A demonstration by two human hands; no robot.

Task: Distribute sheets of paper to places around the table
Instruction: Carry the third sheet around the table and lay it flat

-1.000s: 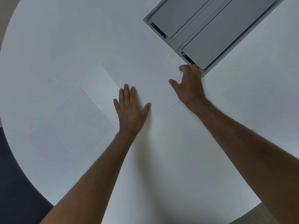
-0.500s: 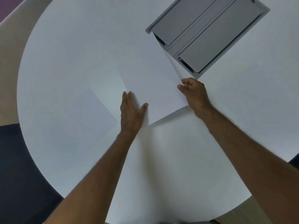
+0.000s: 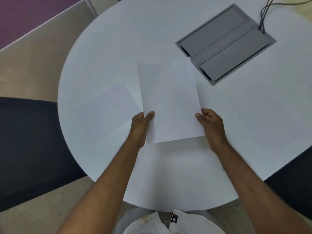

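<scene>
I hold a white sheet of paper (image 3: 170, 102) above the round white table (image 3: 236, 132), lifted off its surface. My left hand (image 3: 140, 125) pinches the sheet's near left edge, thumb on top. My right hand (image 3: 211, 125) pinches its near right edge. Another white sheet (image 3: 108, 112) lies flat on the table to the left, partly under the held one. A thin strip of a further sheet (image 3: 136, 93) shows between the two.
A grey cable box with two lids (image 3: 226, 43) is set into the table at the far right, with dark cables (image 3: 265, 12) leading out. Dark chair seats stand at the left (image 3: 28, 146) and near right (image 3: 293, 179). Beige floor surrounds the table.
My right hand lifted the sheet's corner near the cable box and drew it toward me. My left hand left the table and took the other edge. The view pulled back.
</scene>
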